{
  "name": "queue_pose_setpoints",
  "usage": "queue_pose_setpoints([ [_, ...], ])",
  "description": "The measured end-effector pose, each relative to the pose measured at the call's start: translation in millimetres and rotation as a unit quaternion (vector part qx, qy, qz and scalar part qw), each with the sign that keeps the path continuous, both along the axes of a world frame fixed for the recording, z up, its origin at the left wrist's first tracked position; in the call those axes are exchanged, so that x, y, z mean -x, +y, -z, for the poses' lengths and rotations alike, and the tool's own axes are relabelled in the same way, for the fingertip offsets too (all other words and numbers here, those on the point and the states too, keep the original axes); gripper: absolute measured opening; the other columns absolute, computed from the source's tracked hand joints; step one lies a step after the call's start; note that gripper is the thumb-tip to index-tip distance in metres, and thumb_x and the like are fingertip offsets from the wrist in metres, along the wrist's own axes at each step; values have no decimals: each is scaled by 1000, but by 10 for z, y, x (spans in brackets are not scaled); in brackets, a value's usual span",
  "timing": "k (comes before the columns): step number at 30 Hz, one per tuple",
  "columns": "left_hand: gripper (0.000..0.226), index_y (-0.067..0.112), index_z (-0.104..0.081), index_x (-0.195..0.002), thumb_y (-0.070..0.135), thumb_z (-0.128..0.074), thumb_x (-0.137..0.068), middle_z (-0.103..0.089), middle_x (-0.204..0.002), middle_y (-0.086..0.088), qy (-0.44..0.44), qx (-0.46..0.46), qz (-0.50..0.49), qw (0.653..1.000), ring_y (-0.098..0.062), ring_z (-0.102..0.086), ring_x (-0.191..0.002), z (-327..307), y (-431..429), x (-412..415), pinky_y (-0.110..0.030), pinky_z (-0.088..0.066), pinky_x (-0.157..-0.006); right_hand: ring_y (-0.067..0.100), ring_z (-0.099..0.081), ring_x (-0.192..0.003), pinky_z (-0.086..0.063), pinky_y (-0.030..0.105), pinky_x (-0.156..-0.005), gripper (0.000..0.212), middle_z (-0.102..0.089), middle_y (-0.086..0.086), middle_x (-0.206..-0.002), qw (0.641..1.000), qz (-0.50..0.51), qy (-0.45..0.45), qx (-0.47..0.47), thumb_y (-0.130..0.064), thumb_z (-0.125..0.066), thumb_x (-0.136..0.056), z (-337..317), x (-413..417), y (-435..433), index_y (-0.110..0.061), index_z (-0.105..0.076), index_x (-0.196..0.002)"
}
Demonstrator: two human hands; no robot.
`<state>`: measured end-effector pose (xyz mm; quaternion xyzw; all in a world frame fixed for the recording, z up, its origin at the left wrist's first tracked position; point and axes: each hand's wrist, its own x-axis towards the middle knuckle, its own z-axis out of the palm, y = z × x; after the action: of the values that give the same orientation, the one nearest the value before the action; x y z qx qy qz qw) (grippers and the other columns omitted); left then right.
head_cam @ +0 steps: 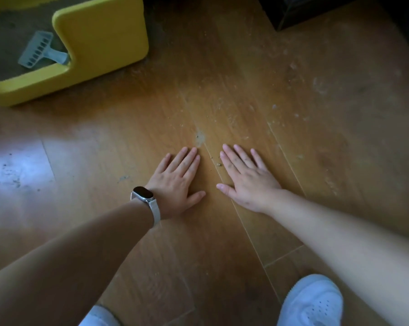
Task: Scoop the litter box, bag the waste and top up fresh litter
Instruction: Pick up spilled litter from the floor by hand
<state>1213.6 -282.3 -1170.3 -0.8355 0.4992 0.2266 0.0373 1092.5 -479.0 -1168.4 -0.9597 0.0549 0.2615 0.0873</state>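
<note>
A yellow litter box (104, 36) stands at the top left, filled with brownish litter. A pale slotted scoop (39, 51) lies in the litter, its handle toward the box's entry notch. My left hand (177, 182), with a watch on its wrist, lies flat on the wooden floor, fingers straight. Beside it, a little to the right, my right hand (245, 180) also lies flat on the floor with fingers spread. Both hands hold nothing and are well below and to the right of the box.
Scattered litter grains and dusty smears (222, 114) mark the wooden floor ahead of my hands and to the right. A dark piece of furniture (316, 10) sits at the top right. My white shoes (314, 302) are at the bottom edge.
</note>
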Motion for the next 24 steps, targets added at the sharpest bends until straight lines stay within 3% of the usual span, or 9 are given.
queue_pose_setpoints([
  [5,89,14,-4,-157,69,-22,-88,7,-162,-1,33,42,47,997,-18,9,-150,99,-93,147,-46,-5,-122,12,24,-146,10,44,-120,77,26,-7,-158,999,5,-36,-10,-66,-11,-96,21,71,110,-20,16,-151],
  [12,91,14,12,-154,68,-27,-91,22,-159,0,7,42,-65,997,-15,20,-148,33,-189,-295,-38,7,-121,11,20,-147,8,43,-119,73,18,-5,-160,999,23,-29,2,-65,-8,-97,22,431,-54,-19,12,-151],
  [18,94,14,12,-155,71,-26,-90,20,-162,-2,-15,10,28,999,-16,20,-148,67,-248,-550,-38,8,-121,18,-4,-150,-5,48,-117,74,-6,1,-162,999,-6,-43,13,-63,-14,-99,77,466,93,-13,-11,-153],
  [24,92,15,9,-155,71,-20,-88,19,-161,-1,-3,18,128,992,-14,23,-146,31,-182,-352,-39,11,-120,14,5,-150,-2,48,-121,75,2,-2,-163,998,5,-65,-20,-61,-19,-97,49,177,305,-14,-8,-155],
])
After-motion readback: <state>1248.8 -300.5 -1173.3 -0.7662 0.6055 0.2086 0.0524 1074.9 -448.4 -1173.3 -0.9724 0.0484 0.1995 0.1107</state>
